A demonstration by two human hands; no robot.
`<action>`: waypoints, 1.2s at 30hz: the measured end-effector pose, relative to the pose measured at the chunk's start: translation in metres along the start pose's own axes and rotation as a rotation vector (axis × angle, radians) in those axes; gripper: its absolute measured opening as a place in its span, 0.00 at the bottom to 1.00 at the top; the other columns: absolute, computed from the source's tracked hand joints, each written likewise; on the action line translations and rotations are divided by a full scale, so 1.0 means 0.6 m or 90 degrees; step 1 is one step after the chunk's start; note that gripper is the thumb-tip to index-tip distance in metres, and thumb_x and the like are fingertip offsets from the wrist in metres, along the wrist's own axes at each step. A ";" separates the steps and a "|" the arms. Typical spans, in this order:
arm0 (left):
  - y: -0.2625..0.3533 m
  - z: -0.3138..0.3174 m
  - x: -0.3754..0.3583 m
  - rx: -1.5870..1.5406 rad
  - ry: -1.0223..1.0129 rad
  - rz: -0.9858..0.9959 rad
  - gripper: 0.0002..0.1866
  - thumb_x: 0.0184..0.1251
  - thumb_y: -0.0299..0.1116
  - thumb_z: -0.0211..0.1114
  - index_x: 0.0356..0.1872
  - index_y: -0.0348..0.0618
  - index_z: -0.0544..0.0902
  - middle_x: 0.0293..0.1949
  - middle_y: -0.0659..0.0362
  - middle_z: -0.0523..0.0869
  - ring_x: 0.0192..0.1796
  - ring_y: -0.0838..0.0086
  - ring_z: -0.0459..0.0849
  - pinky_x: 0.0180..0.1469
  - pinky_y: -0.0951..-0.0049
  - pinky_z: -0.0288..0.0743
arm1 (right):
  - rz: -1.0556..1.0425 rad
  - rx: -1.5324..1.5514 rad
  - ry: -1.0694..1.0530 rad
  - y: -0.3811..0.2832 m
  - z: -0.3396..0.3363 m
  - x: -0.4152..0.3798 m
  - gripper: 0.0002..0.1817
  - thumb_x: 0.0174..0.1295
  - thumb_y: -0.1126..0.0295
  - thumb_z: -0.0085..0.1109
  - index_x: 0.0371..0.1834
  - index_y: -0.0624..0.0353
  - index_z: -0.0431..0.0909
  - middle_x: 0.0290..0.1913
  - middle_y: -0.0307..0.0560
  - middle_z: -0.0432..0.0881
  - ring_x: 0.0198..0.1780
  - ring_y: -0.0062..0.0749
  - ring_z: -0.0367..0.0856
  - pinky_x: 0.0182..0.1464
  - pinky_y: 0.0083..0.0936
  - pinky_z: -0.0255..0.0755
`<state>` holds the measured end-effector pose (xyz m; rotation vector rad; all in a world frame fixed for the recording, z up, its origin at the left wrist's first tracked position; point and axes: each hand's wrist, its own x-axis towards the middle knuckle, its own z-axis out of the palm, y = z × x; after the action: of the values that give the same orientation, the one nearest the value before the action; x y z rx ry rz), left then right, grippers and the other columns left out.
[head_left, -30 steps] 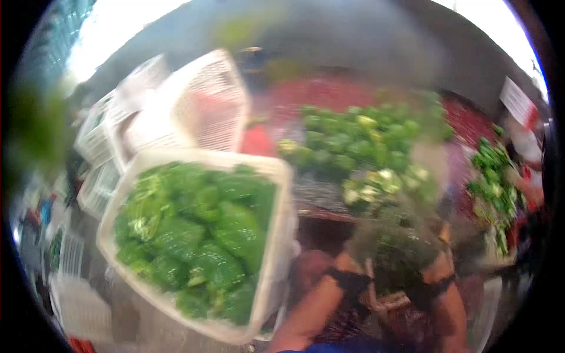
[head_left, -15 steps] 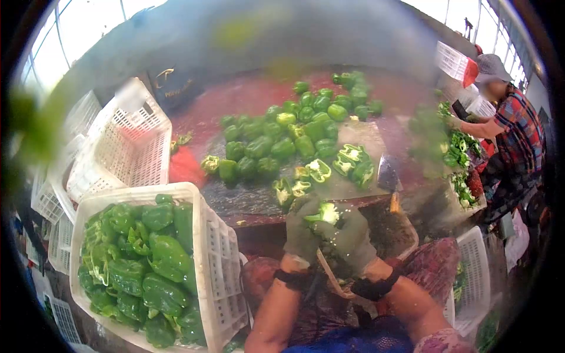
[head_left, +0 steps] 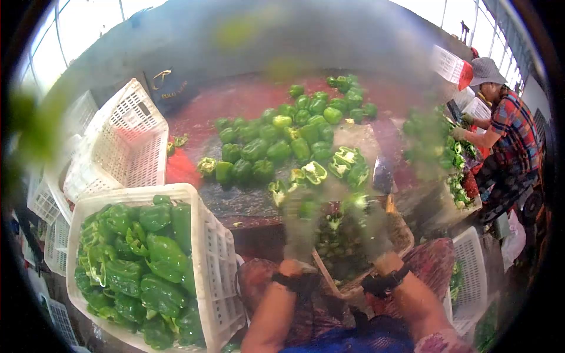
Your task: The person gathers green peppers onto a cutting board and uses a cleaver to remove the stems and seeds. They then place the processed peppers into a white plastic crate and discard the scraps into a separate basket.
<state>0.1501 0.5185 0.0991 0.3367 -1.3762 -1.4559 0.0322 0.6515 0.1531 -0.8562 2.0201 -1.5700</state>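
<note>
Both gloved hands have risen since half a second ago: they sat together over the basket holding a cut pepper piece, and now they are spread apart and reach toward the near edge of the wet red surface (head_left: 235, 97). Motion blur covers both hands.

Left hand (head_left: 301, 226), in a grey-green glove with a black wrist strap, is raised at the edge of the surface. Whether its fingers are released or clenched cannot be told through the blur. A green shape shows at its top; a grasp on it cannot be confirmed.

Right hand (head_left: 372, 226), gloved and strapped the same way, is raised beside the left, apart from it. A green blurred piece shows at its fingertips; the state of its fingers cannot be told.

Between and below the hands sits a woven brown basket (head_left: 406, 238) with green pepper scraps inside, resting over the person's lap.

Halved green peppers (head_left: 329, 167) with pale cores lie on the surface just beyond the hands. Whole green peppers (head_left: 282, 132) are heaped farther back. A cleaver (head_left: 384, 173) lies to the right of the halves.

A white plastic crate (head_left: 215, 247) full of green peppers stands at the person's left. Empty white crates (head_left: 126, 144) are stacked behind it.

A co-worker in a plaid shirt and grey hat (head_left: 509, 132) stands at the far right.
</note>
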 end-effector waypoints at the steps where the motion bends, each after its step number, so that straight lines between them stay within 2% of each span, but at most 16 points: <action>1: 0.045 0.034 0.004 0.357 -0.128 0.179 0.20 0.63 0.38 0.73 0.54 0.45 0.80 0.59 0.54 0.78 0.62 0.61 0.77 0.65 0.57 0.73 | -0.020 -0.122 -0.022 0.019 -0.002 0.007 0.15 0.69 0.67 0.61 0.51 0.66 0.80 0.40 0.42 0.85 0.42 0.29 0.81 0.42 0.30 0.76; 2: 0.041 0.044 -0.002 0.407 -0.096 0.182 0.22 0.59 0.39 0.75 0.52 0.45 0.80 0.59 0.53 0.78 0.64 0.58 0.74 0.67 0.55 0.71 | -0.109 -0.187 0.000 0.040 -0.007 0.002 0.15 0.70 0.65 0.61 0.52 0.66 0.80 0.40 0.44 0.86 0.42 0.31 0.83 0.43 0.30 0.77; 4: 0.054 0.051 -0.003 0.495 -0.013 0.187 0.24 0.55 0.40 0.78 0.51 0.45 0.80 0.61 0.51 0.77 0.67 0.51 0.71 0.69 0.50 0.68 | -0.021 0.105 0.015 0.094 -0.030 0.019 0.15 0.71 0.64 0.59 0.52 0.65 0.80 0.40 0.46 0.86 0.42 0.32 0.84 0.45 0.30 0.78; 5: 0.064 0.046 0.002 0.503 -0.006 0.223 0.25 0.54 0.40 0.78 0.51 0.45 0.80 0.62 0.51 0.77 0.68 0.51 0.71 0.69 0.50 0.68 | 0.168 0.459 0.005 0.122 -0.035 0.036 0.15 0.71 0.64 0.58 0.52 0.64 0.80 0.40 0.46 0.86 0.42 0.32 0.85 0.47 0.29 0.79; 6: 0.071 0.042 0.004 0.511 -0.003 0.256 0.25 0.54 0.41 0.79 0.52 0.45 0.80 0.63 0.51 0.76 0.68 0.51 0.70 0.69 0.49 0.67 | 0.220 0.368 0.065 0.002 -0.023 0.000 0.14 0.73 0.65 0.55 0.52 0.62 0.81 0.41 0.46 0.85 0.42 0.29 0.83 0.50 0.28 0.79; 9: 0.050 0.056 -0.008 0.435 -0.185 0.307 0.33 0.53 0.44 0.81 0.58 0.45 0.76 0.64 0.50 0.75 0.68 0.49 0.72 0.70 0.49 0.67 | 0.010 0.104 -0.090 0.027 -0.030 -0.011 0.13 0.73 0.65 0.54 0.52 0.62 0.80 0.42 0.45 0.85 0.42 0.29 0.83 0.50 0.27 0.79; 10: 0.042 0.059 -0.017 0.436 -0.157 0.286 0.32 0.55 0.42 0.79 0.59 0.45 0.75 0.64 0.51 0.76 0.67 0.51 0.73 0.69 0.52 0.68 | 0.024 0.274 -0.023 0.037 0.001 -0.008 0.13 0.73 0.60 0.54 0.44 0.59 0.78 0.34 0.38 0.80 0.32 0.20 0.78 0.33 0.22 0.74; 11: 0.048 0.065 -0.022 0.437 -0.130 0.263 0.31 0.58 0.41 0.78 0.60 0.45 0.75 0.64 0.52 0.76 0.67 0.53 0.74 0.69 0.54 0.69 | 0.032 0.214 -0.021 0.033 -0.008 -0.007 0.13 0.73 0.60 0.55 0.44 0.59 0.78 0.34 0.38 0.80 0.32 0.21 0.78 0.33 0.22 0.74; 13: 0.049 0.053 -0.009 0.193 -0.059 0.147 0.26 0.65 0.39 0.73 0.61 0.46 0.75 0.63 0.54 0.76 0.66 0.60 0.75 0.67 0.60 0.72 | 0.045 0.105 -0.011 0.004 -0.023 -0.003 0.14 0.72 0.59 0.56 0.45 0.60 0.78 0.34 0.39 0.80 0.32 0.22 0.78 0.33 0.24 0.74; 14: 0.066 0.039 -0.010 -0.119 -0.037 -0.083 0.22 0.74 0.44 0.64 0.62 0.45 0.75 0.62 0.55 0.78 0.64 0.65 0.77 0.66 0.65 0.74 | 0.136 0.238 -0.002 -0.023 -0.035 -0.016 0.16 0.70 0.63 0.63 0.51 0.66 0.80 0.40 0.42 0.84 0.36 0.25 0.80 0.40 0.26 0.76; 17: 0.096 0.004 0.003 -0.503 0.008 -0.210 0.32 0.77 0.60 0.50 0.66 0.43 0.73 0.63 0.51 0.78 0.64 0.60 0.79 0.67 0.56 0.76 | 0.090 0.188 0.017 -0.019 -0.057 -0.017 0.16 0.69 0.62 0.64 0.50 0.65 0.80 0.39 0.41 0.84 0.34 0.23 0.80 0.37 0.25 0.75; 23: 0.121 -0.011 0.002 -0.205 0.067 -0.088 0.36 0.76 0.62 0.49 0.67 0.40 0.72 0.64 0.49 0.79 0.64 0.55 0.79 0.67 0.48 0.75 | 0.091 0.208 -0.047 0.018 -0.055 -0.045 0.18 0.70 0.62 0.62 0.54 0.65 0.78 0.45 0.45 0.84 0.42 0.25 0.81 0.40 0.25 0.76; 29: 0.254 -0.064 0.035 -0.635 0.271 0.015 0.34 0.75 0.58 0.54 0.69 0.41 0.70 0.65 0.48 0.77 0.65 0.56 0.77 0.69 0.51 0.73 | 0.105 0.203 -0.064 0.118 -0.077 -0.045 0.24 0.70 0.58 0.62 0.57 0.68 0.76 0.50 0.48 0.83 0.48 0.30 0.80 0.48 0.27 0.76; 32: 0.315 -0.122 0.032 -0.888 0.124 0.186 0.29 0.74 0.43 0.59 0.70 0.39 0.68 0.72 0.50 0.69 0.72 0.59 0.70 0.72 0.63 0.66 | 0.182 0.201 -0.103 0.106 -0.088 -0.044 0.35 0.68 0.55 0.63 0.69 0.72 0.66 0.57 0.52 0.80 0.55 0.35 0.78 0.55 0.30 0.73; 34: 0.353 -0.133 0.043 -0.790 0.097 0.256 0.27 0.74 0.33 0.59 0.72 0.41 0.68 0.76 0.51 0.64 0.75 0.61 0.68 0.72 0.64 0.64 | 0.184 0.146 -0.057 0.131 -0.087 -0.045 0.39 0.67 0.55 0.64 0.72 0.72 0.62 0.59 0.53 0.78 0.56 0.36 0.78 0.55 0.31 0.74; 36: 0.312 -0.116 0.042 -0.692 0.165 0.137 0.25 0.77 0.38 0.57 0.70 0.43 0.71 0.74 0.52 0.69 0.73 0.60 0.69 0.70 0.64 0.65 | 0.195 0.149 -0.030 0.114 -0.072 -0.047 0.43 0.65 0.54 0.67 0.74 0.72 0.59 0.60 0.54 0.77 0.58 0.37 0.77 0.56 0.34 0.74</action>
<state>0.2837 0.5009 0.2482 -0.3095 -0.2762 -1.6782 0.0097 0.7124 0.0975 -0.4655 1.7886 -1.5530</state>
